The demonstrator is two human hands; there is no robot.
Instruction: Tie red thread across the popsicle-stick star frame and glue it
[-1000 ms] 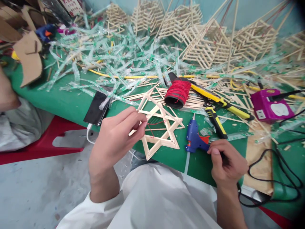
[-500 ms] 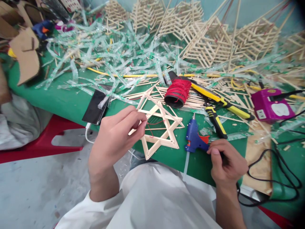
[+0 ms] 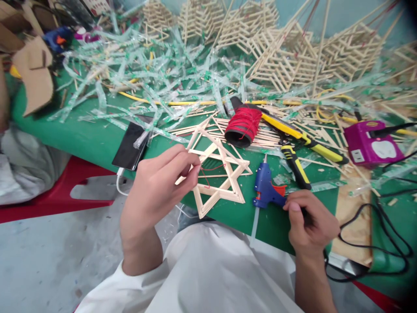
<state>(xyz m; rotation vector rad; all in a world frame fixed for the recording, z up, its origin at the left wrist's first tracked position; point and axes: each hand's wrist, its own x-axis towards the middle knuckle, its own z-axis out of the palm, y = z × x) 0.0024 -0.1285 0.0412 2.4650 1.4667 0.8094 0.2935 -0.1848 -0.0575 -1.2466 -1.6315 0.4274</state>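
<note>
A star frame (image 3: 213, 201) of pale wooden sticks lies on the green table in front of me. My left hand (image 3: 163, 182) is over its left side, thumb and forefinger pinched together on a red thread (image 3: 213, 168) that runs across the star's middle. The hand hides the star's left point. On the right, my right hand (image 3: 311, 217) grips the handle end of a blue glue gun (image 3: 263, 184). The gun lies on its side with its nozzle pointing away from me, and a clear glue stick (image 3: 255, 224) sticks out of its rear.
Behind the star sit a red thread spool (image 3: 243, 124), loose sticks, a yellow-black cutter (image 3: 283, 126) and pliers (image 3: 295, 167). A phone (image 3: 130, 145) lies left; a purple box (image 3: 371, 143) and black cord are right. Plastic strips (image 3: 130, 65) and stick structures (image 3: 286, 56) fill the back.
</note>
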